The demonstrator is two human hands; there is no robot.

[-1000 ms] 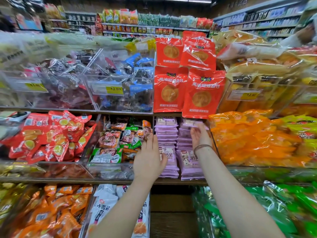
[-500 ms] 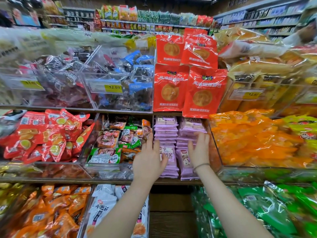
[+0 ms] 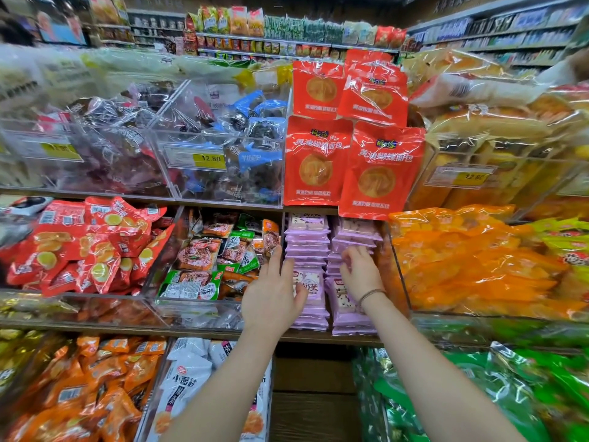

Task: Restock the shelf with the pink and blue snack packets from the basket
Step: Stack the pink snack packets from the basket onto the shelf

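Two stacks of pale pink-purple snack packets fill a narrow middle-shelf compartment: the left stack (image 3: pixel 307 247) and the right stack (image 3: pixel 358 236). Upright packets (image 3: pixel 314 288) stand at the front of them. My left hand (image 3: pixel 272 295) lies with straight fingers against the left side of the left stack, thumb touching a front packet. My right hand (image 3: pixel 358 271) rests on the front of the right stack, its fingers slightly bent on the packet edges. No basket or blue packet from it is in view.
Red bread bags (image 3: pixel 381 170) hang just above the pink stacks. A clear bin of mixed green and brown packets (image 3: pixel 207 266) sits to the left, orange packets (image 3: pixel 471 266) to the right. Bins with blue-wrapped sweets (image 3: pixel 248 148) are on the upper shelf. More bags lie below.
My right hand has come down from the top of the right stack to its middle. My left hand has barely moved. The view has shifted slightly closer.
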